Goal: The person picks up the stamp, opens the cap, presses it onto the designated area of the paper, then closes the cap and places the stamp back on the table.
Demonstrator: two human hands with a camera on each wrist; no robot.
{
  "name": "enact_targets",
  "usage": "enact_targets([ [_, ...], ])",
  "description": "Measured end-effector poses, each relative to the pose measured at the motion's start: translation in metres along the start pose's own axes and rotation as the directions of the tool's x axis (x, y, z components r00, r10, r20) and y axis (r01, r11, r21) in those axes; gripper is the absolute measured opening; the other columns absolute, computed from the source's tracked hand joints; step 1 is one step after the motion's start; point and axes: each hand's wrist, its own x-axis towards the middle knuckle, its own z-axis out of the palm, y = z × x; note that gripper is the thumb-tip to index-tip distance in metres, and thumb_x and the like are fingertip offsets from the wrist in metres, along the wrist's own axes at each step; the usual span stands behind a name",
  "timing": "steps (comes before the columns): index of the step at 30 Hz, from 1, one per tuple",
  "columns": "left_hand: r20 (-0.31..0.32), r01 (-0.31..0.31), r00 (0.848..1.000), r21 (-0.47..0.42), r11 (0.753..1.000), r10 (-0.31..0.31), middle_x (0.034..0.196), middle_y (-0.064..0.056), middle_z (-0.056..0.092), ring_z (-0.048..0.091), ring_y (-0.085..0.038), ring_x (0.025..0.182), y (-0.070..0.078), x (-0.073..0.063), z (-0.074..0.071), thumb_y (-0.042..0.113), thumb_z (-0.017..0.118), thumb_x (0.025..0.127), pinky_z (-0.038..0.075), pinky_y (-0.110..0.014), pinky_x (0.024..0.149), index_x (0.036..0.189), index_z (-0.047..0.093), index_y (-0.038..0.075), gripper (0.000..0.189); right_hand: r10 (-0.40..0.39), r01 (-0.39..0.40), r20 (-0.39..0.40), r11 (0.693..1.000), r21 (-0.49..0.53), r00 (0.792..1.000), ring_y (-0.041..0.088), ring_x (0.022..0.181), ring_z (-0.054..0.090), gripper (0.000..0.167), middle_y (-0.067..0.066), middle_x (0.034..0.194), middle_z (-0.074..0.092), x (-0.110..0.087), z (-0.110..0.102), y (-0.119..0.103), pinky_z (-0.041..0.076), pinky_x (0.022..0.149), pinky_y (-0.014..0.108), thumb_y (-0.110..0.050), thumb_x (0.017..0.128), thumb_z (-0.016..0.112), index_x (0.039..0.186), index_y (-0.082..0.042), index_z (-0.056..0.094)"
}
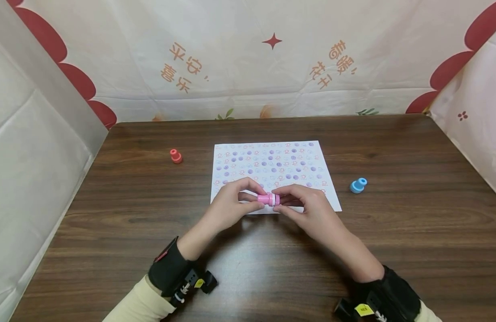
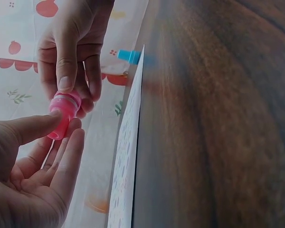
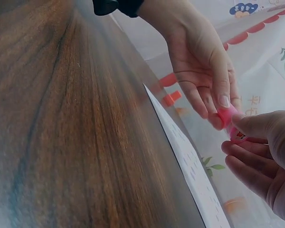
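Note:
A small pink stamp (image 1: 268, 199) is held sideways between both hands, above the near edge of a printed paper sheet (image 1: 328, 197). My left hand (image 1: 230, 202) pinches its narrower handle end between thumb and fingers. At the wider end, past a white band, my right hand (image 1: 308, 206) grips it with thumb and fingertips. In the left wrist view the pink stamp (image 2: 62, 114) is raised off the table. A small picture shows on the end of the stamp (image 3: 237, 137) in the right wrist view. Rows of purple, red and pale blue marks cover the sheet.
A red stamp (image 1: 175, 156) stands on the wooden table (image 1: 131, 250) left of the sheet. To the right of the sheet is a blue stamp (image 1: 358, 185). A white patterned cloth (image 1: 231, 58) hangs behind the table, with more cloth at both sides.

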Motion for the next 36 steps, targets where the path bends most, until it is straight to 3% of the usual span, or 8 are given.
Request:
enact_targets([
  [17, -0.013, 0.002, 1.0, -0.004, 1.0, -0.002, 0.117, -0.012, 0.067, 0.074, -0.023, 0.099, 0.0028, -0.0033, 0.0018, 0.005, 0.073, 0.089, 0.059, -0.027, 0.079, 0.104, 0.068, 0.004, 0.015, -0.016, 0.016, 0.012, 1.0, -0.025, 1.0, 0.013, 0.094, 0.072, 0.029, 0.002, 0.109, 0.076, 0.0001, -0.0013, -0.0041, 0.059, 0.084, 0.031, -0.011, 0.086, 0.078, 0.115, -0.009, 0.073],
  [30, -0.038, -0.008, 0.999, -0.019, 1.0, 0.007, 0.109, -0.012, 0.072, 0.076, -0.02, 0.092, 0.0085, -0.0071, 0.0015, 0.007, 0.075, 0.088, 0.057, -0.023, 0.076, 0.1, 0.071, 0.004, 0.013, -0.128, 0.126, -0.057, 0.992, -0.031, 0.99, 0.009, 0.092, 0.072, 0.03, 0.0, 0.102, 0.077, -0.0026, -0.0022, -0.0076, 0.059, 0.08, 0.026, -0.009, 0.081, 0.081, 0.11, -0.009, 0.076],
  [36, -0.035, -0.006, 0.999, -0.006, 1.0, 0.006, 0.107, -0.011, 0.072, 0.076, -0.019, 0.092, 0.0098, -0.0075, 0.0023, 0.007, 0.075, 0.087, 0.057, -0.023, 0.076, 0.1, 0.072, 0.004, 0.014, -0.101, 0.1, -0.029, 0.994, -0.033, 0.995, 0.01, 0.092, 0.072, 0.032, 0.0, 0.103, 0.077, -0.002, -0.0046, -0.0101, 0.06, 0.081, 0.028, -0.01, 0.08, 0.082, 0.111, -0.009, 0.076],
])
